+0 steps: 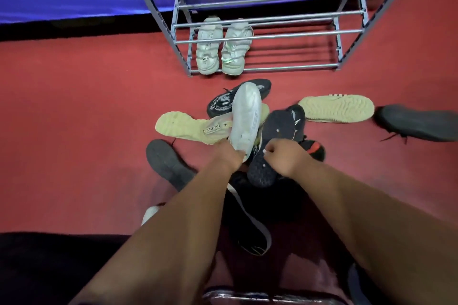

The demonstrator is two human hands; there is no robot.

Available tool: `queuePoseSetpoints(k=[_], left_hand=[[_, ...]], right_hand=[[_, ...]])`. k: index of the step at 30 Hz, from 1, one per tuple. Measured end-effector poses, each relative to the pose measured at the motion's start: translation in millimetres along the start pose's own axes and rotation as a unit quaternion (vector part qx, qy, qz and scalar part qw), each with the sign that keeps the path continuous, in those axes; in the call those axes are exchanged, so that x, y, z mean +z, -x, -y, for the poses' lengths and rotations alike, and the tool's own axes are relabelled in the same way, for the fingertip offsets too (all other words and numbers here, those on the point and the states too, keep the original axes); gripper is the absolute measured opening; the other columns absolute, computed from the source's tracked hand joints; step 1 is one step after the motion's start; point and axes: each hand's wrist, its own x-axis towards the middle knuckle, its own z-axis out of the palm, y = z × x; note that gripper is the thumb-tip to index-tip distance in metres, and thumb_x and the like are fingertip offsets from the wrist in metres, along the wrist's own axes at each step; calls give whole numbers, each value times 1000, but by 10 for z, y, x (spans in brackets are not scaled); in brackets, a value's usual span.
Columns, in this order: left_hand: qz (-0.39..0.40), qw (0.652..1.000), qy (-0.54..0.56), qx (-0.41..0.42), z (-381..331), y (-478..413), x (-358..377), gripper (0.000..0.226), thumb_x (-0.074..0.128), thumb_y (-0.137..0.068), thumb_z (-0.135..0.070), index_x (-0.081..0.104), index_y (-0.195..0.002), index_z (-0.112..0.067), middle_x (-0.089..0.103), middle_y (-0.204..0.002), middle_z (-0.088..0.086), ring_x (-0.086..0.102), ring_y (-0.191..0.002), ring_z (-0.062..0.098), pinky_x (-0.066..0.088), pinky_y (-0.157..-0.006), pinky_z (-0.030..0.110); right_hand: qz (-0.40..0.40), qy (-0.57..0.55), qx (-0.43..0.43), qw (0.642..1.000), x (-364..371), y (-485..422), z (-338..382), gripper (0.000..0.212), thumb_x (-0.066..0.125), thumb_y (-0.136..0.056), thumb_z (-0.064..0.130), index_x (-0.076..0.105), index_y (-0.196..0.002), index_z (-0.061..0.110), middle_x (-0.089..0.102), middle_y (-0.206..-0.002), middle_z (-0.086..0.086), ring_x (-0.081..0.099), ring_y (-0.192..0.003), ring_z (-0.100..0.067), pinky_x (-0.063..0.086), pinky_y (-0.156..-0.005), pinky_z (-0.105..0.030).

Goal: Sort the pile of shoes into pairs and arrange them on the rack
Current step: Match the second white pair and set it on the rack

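Head view looks down on a red floor point(74, 106) where both bare arms reach into the shoe pile. At twelve o'clock the grey metal rack point(257, 34) carries one pale pair of sneakers point(220, 49) on its lowest bars, side by side. The left hand point(226, 153) grips a white shoe point(246, 116) by its heel, sole turned up — toe pointing toward the rack. The right hand point(282, 153) is closed on a black shoe point(275, 138), sole up too. Cream-soled shoes lie at nine o'clock point(188, 129) and two o'clock point(337, 109) of the pile — another black shoe point(418, 122) sits well apart at three.
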Motion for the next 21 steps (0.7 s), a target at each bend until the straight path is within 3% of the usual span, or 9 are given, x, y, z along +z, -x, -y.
queuePoseSetpoints(k=[2, 4, 7, 8, 11, 13, 16, 19, 21], left_hand=[[-22, 999, 23, -7, 54, -40, 116, 60, 68, -93, -42, 49, -140, -9, 63, -131, 11, 62, -119, 34, 49, -102, 44], [-41, 994, 100, -24, 62, -82, 145, 55, 74, -90, -38, 54, -133, -11, 67, -122, 7, 65, -110, 30, 51, -90, 36], [-26, 958, 282, -33, 55, -123, 108, 36, 87, -79, -28, 69, -108, -18, 76, -97, -6, 72, -80, 13, 53, -60, 18], [0, 940, 338, -31, 44, -125, 64, 31, 89, -77, -26, 73, -103, -19, 78, -94, -6, 73, -75, 11, 54, -56, 17], [94, 875, 476, 3, -20, -87, -66, 35, 88, -81, -24, 75, -113, -19, 79, -111, 4, 78, -92, 17, 62, -74, 26], [114, 877, 464, 46, -44, -78, -92, 40, 86, -84, -26, 72, -122, -21, 76, -119, 3, 75, -106, 20, 62, -83, 31], [168, 880, 437, 83, 19, -75, -118, 34, 79, -92, -27, 72, -125, -31, 75, -115, -5, 74, -106, 15, 60, -85, 29], [158, 898, 407, 51, 213, -184, -182, 22, 78, -92, -25, 78, -113, -29, 80, -104, -2, 74, -81, 12, 61, -70, 28], [72, 913, 401, -22, 396, -308, -264, 11, 74, -89, -20, 79, -97, -13, 75, -82, 7, 62, -54, 12, 50, -49, 26]], right_hand=[[-4, -2, -23, 1000, 115, 9, -150, 30, 56, -100, 20, 73, -122, 9, 64, -126, -12, 61, -120, -29, 44, -104, -31], [-27, -31, -22, 999, 109, -62, -242, 29, 57, -99, 20, 74, -122, 13, 66, -128, -8, 62, -120, -28, 45, -106, -31], [-54, -78, -7, 995, 31, -214, -256, 23, 56, -99, 28, 75, -107, 18, 76, -106, -2, 69, -103, -24, 52, -89, -34], [-52, -85, -8, 995, -5, -268, -219, 24, 56, -99, 34, 73, -105, 19, 76, -100, 0, 70, -98, -22, 51, -84, -34], [-56, -173, 19, 983, -143, -394, -17, 48, 58, -89, 69, 66, -104, 24, 73, -90, 8, 67, -85, -13, 46, -66, -27], [-75, -259, 35, 962, -203, -480, 134, 61, 66, -73, 80, 70, -99, 25, 74, -83, 10, 71, -79, -11, 48, -59, -24], [-99, -300, 77, 946, -226, -612, 269, 85, 84, -63, 68, 60, -124, 13, 70, -106, 3, 66, -86, -14, 49, -63, -25], [-87, -235, 110, 962, -201, -726, 250, 96, 83, -71, 57, 44, -141, 3, 62, -129, -11, 62, -107, -26, 44, -79, -30], [-77, -192, 114, 972, -180, -751, 235, 98, 79, -75, 58, 41, -145, 3, 60, -134, -14, 60, -120, -32, 41, -83, -32]])
